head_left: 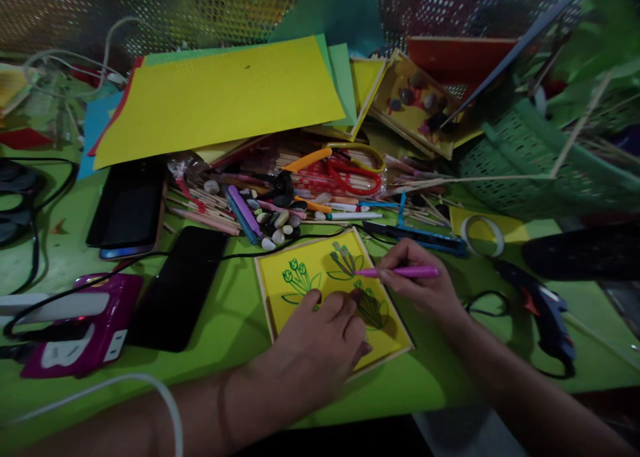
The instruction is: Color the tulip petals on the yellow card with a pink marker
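right hand [425, 289] holds pink pen [417, 271], seemingly touching paper [317, 249].

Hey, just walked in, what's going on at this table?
A person's right hand holds a purple marker, its tip at one of three green flower drawings on a yellow framed board. The left hand rests on the board, its fingers bent. Behind the board lie pebbles and sticks; a glue gun lies on the table off to the right.

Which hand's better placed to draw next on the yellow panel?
Likely the right hand: it holds the purple pen at the topmost flower drawing. The left hand rests on the yellow panel.
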Motion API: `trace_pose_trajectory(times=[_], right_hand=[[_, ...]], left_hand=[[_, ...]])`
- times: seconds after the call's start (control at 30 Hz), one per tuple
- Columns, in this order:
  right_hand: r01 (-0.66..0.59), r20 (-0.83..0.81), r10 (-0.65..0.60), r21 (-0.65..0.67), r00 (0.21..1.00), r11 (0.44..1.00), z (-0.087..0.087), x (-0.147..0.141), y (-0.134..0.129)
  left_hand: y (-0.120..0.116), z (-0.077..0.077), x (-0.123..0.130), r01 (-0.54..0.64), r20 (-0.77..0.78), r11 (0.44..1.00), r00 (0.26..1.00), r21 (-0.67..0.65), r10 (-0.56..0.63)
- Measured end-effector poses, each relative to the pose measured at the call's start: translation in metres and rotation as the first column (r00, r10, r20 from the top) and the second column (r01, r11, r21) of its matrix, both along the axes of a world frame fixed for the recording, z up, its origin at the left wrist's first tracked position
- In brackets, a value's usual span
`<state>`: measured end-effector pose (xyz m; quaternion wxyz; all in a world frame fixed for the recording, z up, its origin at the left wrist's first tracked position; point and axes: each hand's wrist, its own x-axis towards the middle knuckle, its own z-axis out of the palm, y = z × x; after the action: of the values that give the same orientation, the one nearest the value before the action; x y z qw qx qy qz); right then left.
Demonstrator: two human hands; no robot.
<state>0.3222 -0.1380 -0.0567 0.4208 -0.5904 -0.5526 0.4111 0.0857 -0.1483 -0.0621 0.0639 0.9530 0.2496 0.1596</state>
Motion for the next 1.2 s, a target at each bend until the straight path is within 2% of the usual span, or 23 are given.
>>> trace_pose_trajectory(times=[0.8, 1.0, 1.2], right_hand=[[-0.004, 0.011, 0.004, -0.009, 1.0, 1.0, -0.0002, 0.0016, -0.0005], [-0.024, 0.003, 0.024, -0.017, 1.0, 1.0, -0.0007, 0.0019, -0.0007], [0.012, 0.013, -0.012, -0.01, 1.0, 1.0, -0.0009, 0.0021, 0.0]], left_hand=[[0.0003, 0.0016, -0.0001, -0.001, 0.013, 1.0, 1.0, 0.007, 0.001], [0.0008, 0.0011, 0.0003, 0.014, -0.023, 1.0, 1.0, -0.007, -0.014], [-0.0006, 0.0001, -0.0004, 0.02, -0.051, 0.999, 0.998, -0.028, -0.021]])
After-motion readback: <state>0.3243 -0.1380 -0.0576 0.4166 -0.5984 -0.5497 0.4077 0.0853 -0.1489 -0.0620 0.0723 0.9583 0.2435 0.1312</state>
